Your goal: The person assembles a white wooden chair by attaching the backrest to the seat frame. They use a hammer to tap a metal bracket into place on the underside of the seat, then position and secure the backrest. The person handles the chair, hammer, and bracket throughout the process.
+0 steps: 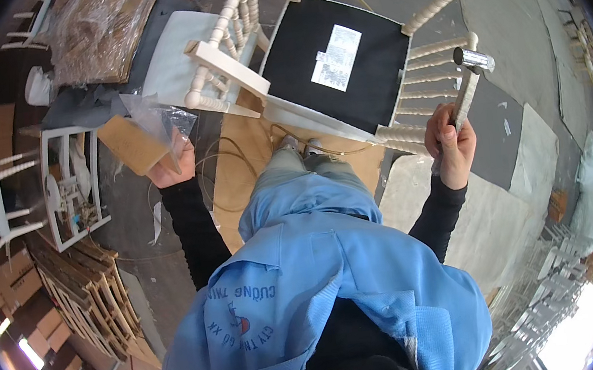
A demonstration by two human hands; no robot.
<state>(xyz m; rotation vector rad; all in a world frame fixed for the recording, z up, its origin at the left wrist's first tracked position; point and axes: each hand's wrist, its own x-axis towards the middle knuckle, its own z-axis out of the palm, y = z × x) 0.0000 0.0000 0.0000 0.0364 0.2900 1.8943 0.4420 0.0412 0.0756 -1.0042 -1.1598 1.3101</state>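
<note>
My right hand [452, 143] is wrapped round the handle of a hammer [473, 60], its shiny metal head raised beside the chair's spindles. In my left hand [177, 160] are a flat tan piece [135, 144], like cardboard or a pad, and a crumpled clear plastic bag [152, 113]. Small contents of the bag, if any, cannot be made out. Between and beyond my hands a cream chair [318, 119] with turned spindles lies tipped over. Its black seat underside [289, 48] faces up and carries a white label [338, 58].
Another chair with a pale seat [178, 53] touches the left side. A thin hose [235, 148] curls over brown cardboard [227, 181] near my feet. White frames [53, 189] and wooden pallets [95, 300] stand left; a plastic-wrapped stack [103, 32] lies at far left.
</note>
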